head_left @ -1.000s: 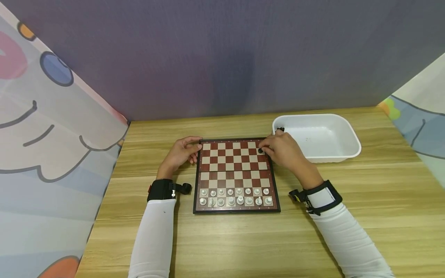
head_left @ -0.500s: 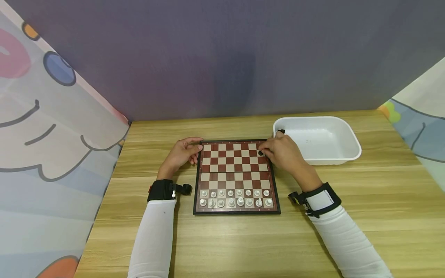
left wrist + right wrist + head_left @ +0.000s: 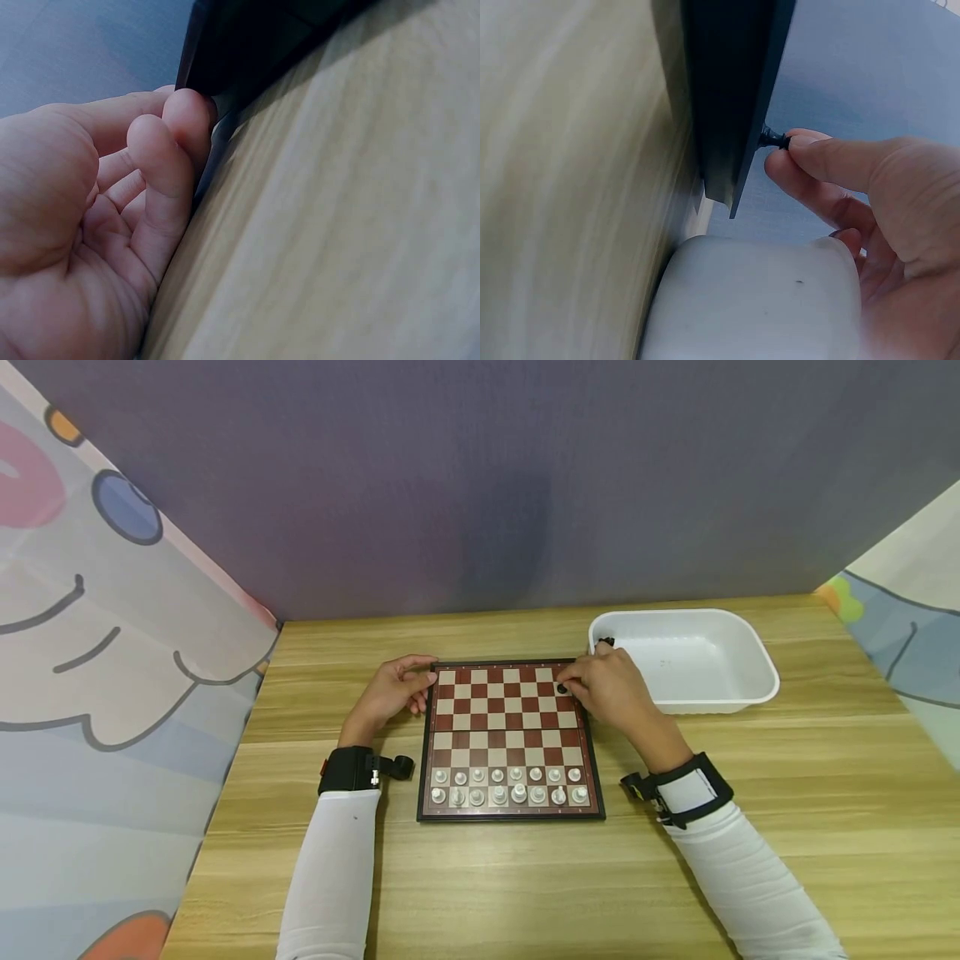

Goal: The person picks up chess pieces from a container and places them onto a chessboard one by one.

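Observation:
A chessboard (image 3: pixel 486 741) with dark red and cream squares lies on the table, two rows of white chess pieces (image 3: pixel 507 785) standing along its near side. My left hand (image 3: pixel 392 692) holds the board's far left corner, thumb at the rim; the left wrist view shows bent fingertips (image 3: pixel 186 124) against the dark edge. Over the far right corner, my right hand (image 3: pixel 611 687) pinches a small black chess pawn (image 3: pixel 774 139) between thumb and forefinger, its base at the board's surface. Dark pieces (image 3: pixel 606 642) show beyond the right knuckles; whether the hand holds them I cannot tell.
A white plastic tray (image 3: pixel 697 704) stands on the wooden table (image 3: pixel 510 893) just right of the board, close to my right hand. A grey panel (image 3: pixel 480 510) rises behind the table, and printed cartoon sheets (image 3: pixel 112 677) flank both sides.

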Demonstrator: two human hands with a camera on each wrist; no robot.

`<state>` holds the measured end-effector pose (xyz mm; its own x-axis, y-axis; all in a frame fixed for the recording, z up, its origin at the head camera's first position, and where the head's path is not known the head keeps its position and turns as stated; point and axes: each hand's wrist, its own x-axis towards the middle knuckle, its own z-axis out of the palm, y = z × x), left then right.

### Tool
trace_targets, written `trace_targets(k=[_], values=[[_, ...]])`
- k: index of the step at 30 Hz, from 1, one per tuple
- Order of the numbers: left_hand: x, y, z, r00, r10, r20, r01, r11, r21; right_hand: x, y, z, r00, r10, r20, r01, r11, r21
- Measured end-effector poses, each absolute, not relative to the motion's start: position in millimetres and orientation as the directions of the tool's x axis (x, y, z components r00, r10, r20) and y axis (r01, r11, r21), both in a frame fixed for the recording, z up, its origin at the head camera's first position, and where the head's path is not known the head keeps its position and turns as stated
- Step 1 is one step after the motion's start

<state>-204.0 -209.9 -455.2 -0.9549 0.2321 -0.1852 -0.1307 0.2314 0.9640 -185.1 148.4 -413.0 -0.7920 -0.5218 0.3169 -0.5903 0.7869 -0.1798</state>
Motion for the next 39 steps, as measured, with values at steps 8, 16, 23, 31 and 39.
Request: trace_targets(k=[8, 16, 23, 31, 39], values=[[-203.5, -209.6, -455.0, -0.956, 0.229, -0.184, -0.129, 0.233, 0.964, -185.1, 147.9, -413.2, -0.804, -0.507, 0.309, -0.571, 0.803, -0.168], [-203.4, -209.0, -453.4, -0.956, 0.228, -0.182, -0.128, 0.232, 0.964, -185.3, 147.5, -415.3, -0.814, -0.497, 0.301, -0.558, 0.813, -0.167], [-203.4, -209.1, -454.3, -0.955, 0.234, -0.181, -0.124, 0.239, 0.963, -183.6, 148.0, -413.8, -0.819, -0.495, 0.291, -0.552, 0.818, -0.162], [-203.5, -208.9, -454.8, -0.956, 0.236, -0.176, -0.120, 0.236, 0.964, -182.5, 148.9, -412.4, -0.813, -0.501, 0.296, -0.561, 0.811, -0.168], [-203.1, -208.7, -454.9, -0.957, 0.235, -0.171, -0.114, 0.239, 0.964, -184.7, 150.0, -409.0, -0.813, -0.470, 0.345, -0.566, 0.776, -0.278]])
